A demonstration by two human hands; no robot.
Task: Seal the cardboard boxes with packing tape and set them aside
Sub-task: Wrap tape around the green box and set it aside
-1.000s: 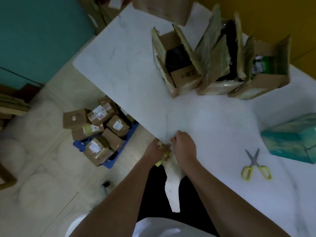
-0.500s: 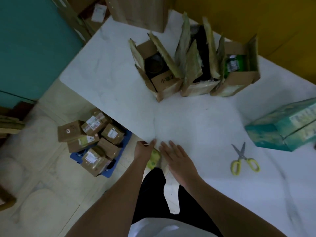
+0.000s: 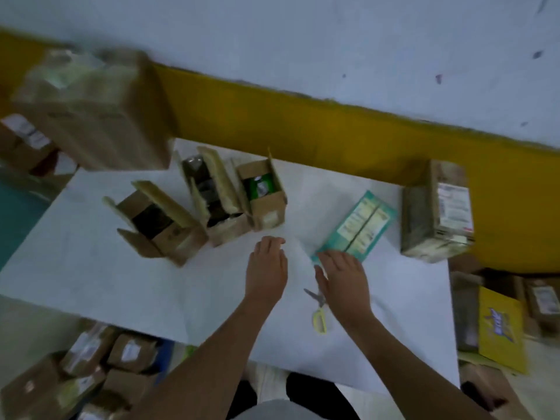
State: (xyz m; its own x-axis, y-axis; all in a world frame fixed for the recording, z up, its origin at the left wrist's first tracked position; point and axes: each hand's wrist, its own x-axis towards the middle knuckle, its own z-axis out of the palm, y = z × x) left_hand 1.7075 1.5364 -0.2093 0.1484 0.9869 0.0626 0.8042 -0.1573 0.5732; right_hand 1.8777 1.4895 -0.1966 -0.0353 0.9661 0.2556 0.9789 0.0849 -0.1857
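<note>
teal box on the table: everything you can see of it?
The teal rectangular carton lies flat on the white table, closed, slanting away to the right. Two pale printed panels, split by a dark line, cover its top. Straight fingers of the right hand overlap its near end; contact is unclear.

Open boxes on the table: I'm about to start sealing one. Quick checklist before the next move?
1. Hands free: left hand and right hand are both open and hold nothing. Ok.
2. Flaps folded shut: all three open boxes have flaps standing up. Not ok.
3. Packing tape located: none shows on the table. Cannot tell.
4. Scissors within reach: they lie beside the right wrist. Ok.
5. Bare table space to work: there is some in front of the left hand. Ok.
</note>
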